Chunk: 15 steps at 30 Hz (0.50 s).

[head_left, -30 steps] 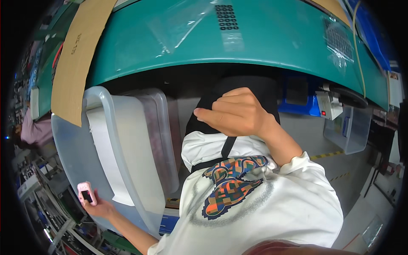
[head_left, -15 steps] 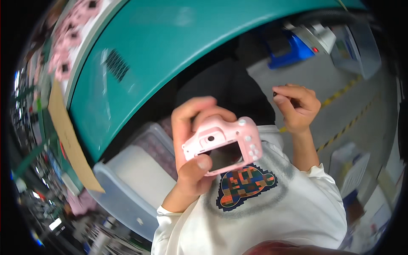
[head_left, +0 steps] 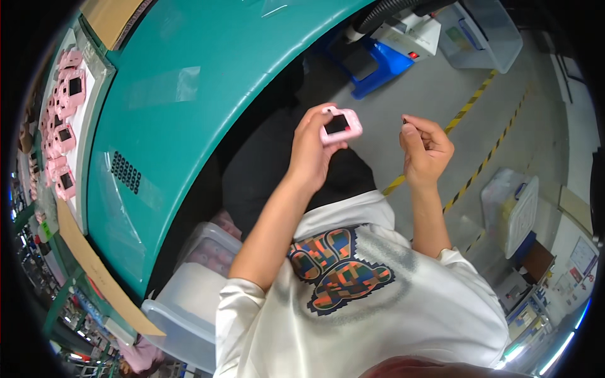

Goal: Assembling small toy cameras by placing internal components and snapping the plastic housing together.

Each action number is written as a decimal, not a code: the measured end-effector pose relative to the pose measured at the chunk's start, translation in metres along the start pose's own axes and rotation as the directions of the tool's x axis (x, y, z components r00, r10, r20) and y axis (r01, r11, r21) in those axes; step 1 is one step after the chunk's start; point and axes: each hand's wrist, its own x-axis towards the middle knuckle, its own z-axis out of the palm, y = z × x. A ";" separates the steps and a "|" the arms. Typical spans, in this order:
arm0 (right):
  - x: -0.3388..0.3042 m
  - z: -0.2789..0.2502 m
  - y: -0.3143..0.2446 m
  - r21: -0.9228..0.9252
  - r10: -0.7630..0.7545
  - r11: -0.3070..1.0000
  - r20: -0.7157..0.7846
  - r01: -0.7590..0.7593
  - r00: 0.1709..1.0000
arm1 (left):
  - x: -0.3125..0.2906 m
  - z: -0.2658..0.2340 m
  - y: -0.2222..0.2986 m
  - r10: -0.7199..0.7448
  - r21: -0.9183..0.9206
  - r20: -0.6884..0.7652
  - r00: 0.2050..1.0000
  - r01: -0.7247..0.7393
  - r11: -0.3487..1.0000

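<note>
My left hand [head_left: 307, 151] is wrapped round a small pink toy camera [head_left: 355, 126], its dark screen facing up. The thumb lies along the camera's left side. To the right, apart from the camera, my right hand [head_left: 430, 150] pinches a tiny black piece [head_left: 404, 120] between thumb and forefinger; its exact kind is too small to make out. A sheet of small black pieces [head_left: 126, 172] lies on the green table [head_left: 164, 138] to my left.
Several pink cameras [head_left: 65, 135] lie on a white tray beyond the table's left side. A translucent bin [head_left: 183, 315] stands by my left elbow. Ahead are a blue stool [head_left: 384, 69] with a white machine [head_left: 409, 34] and a black hose [head_left: 378, 16]. Another bin [head_left: 504, 38] stands at far right.
My left hand has carried the camera farther from my body, and the camera now sits lower and more distant. My right hand keeps its pinch on the black piece. The view has shifted.
</note>
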 end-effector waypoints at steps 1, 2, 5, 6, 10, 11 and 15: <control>0.004 -0.006 0.002 0.016 0.006 1.000 -0.026 -0.006 1.000 | 0.019 -0.004 -0.007 -0.074 -0.086 -0.041 0.996 0.071 0.994; 0.006 -0.014 0.005 0.028 0.017 0.999 -0.053 -0.015 0.998 | 0.035 0.003 -0.009 -0.069 -0.109 -0.034 0.997 0.065 0.992; 0.008 -0.025 0.004 0.053 0.034 0.998 -0.092 -0.029 0.995 | 0.080 0.027 -0.013 0.036 -0.042 -0.090 0.995 -0.040 0.998; 0.009 -0.024 0.002 0.052 0.037 0.998 -0.094 -0.033 0.995 | 0.102 0.027 -0.016 0.001 -0.075 -0.112 0.994 -0.009 0.997; 0.009 -0.021 -0.004 0.037 0.042 0.999 -0.091 -0.039 0.995 | 0.160 0.025 -0.025 -0.111 -0.193 -0.157 0.981 0.079 0.978; 0.009 -0.020 -0.005 0.039 0.044 0.998 -0.086 -0.040 0.995 | 0.166 0.028 -0.026 -0.091 -0.189 -0.140 0.986 0.063 0.980; 0.003 -0.017 -0.009 0.034 0.060 0.998 -0.090 -0.057 0.994 | 0.177 0.036 -0.034 -0.034 -0.155 -0.074 0.997 0.022 0.988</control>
